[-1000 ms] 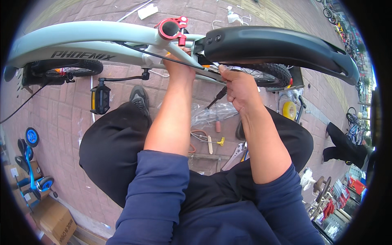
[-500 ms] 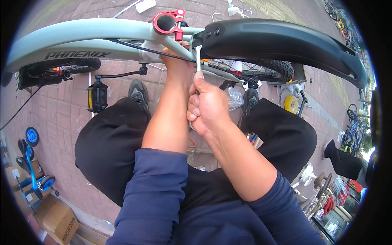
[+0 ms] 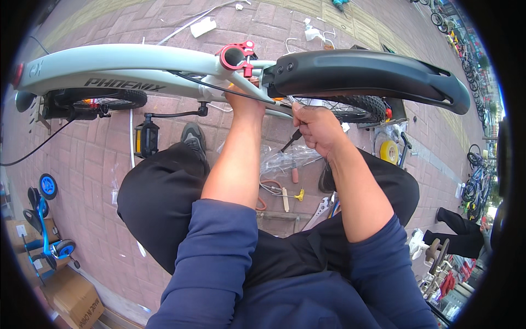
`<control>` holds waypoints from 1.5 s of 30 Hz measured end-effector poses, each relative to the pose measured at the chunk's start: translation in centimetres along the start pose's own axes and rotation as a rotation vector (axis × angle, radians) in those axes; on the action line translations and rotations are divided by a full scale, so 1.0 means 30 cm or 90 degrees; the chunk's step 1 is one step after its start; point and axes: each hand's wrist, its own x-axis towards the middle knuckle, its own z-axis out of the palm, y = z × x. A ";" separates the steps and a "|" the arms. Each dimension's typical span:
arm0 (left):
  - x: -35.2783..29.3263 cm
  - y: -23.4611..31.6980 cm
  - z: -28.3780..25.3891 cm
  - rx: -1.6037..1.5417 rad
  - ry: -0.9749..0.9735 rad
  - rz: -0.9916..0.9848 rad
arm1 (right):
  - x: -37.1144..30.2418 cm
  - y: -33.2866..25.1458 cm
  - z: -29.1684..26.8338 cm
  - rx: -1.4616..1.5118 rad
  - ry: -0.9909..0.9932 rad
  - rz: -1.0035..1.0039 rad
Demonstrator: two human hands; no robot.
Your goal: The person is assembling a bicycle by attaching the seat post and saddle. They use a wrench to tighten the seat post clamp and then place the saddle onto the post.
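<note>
Red-brown brick pavement [image 3: 98, 131], worker seated, knees apart. Pale grey-green bicycle frame [image 3: 137, 57] stands crosswise in front of the knees, round seat-tube mouth facing up, ringed by a red metal clamp [image 3: 248, 49].

Long black plastic mudguard [image 3: 367, 74] runs rightward from the seat tube, above a knobby black tyre [image 3: 372, 108]; two dark bolts at its inner end.

Right hand [image 3: 318, 127]: curled into a fist just below the mudguard's inner end, gripping a slim silver metal tool [image 3: 291, 98], mostly hidden, thumb along it.

Left hand [image 3: 245, 103]: reaches in under the frame near the clamp, close to a thin black cable [image 3: 219, 86]. Fingers hidden; cannot tell what they grip or how wide they stand.

Between the feet: crumpled clear plastic film [image 3: 274, 163], yellow-handled tool [image 3: 299, 194], flat silver wrench [image 3: 318, 213]. Right of these, a roll of yellow tape [image 3: 389, 152].

Pavement's right edge: row of parked bicycles [image 3: 475, 189]. Lower left corner: brown cardboard box [image 3: 74, 293], small blue-and-black wheeled toy [image 3: 43, 222] just above.
</note>
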 end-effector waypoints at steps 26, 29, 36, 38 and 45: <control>0.030 0.003 -0.018 -0.029 -0.018 -0.011 | 0.049 0.004 0.046 0.087 0.239 -0.089; 0.054 -0.003 -0.058 -0.035 -0.040 -0.014 | 0.058 0.005 0.034 0.080 0.222 -0.060; 0.051 -0.009 -0.049 -0.043 -0.037 -0.009 | 0.059 0.013 0.041 0.089 0.238 -0.088; 0.039 0.001 -0.036 -0.035 -0.021 -0.018 | 0.055 0.018 0.060 0.090 0.243 -0.098; -0.028 0.025 0.045 0.004 0.028 -0.016 | 0.005 0.160 0.208 0.087 0.176 -0.089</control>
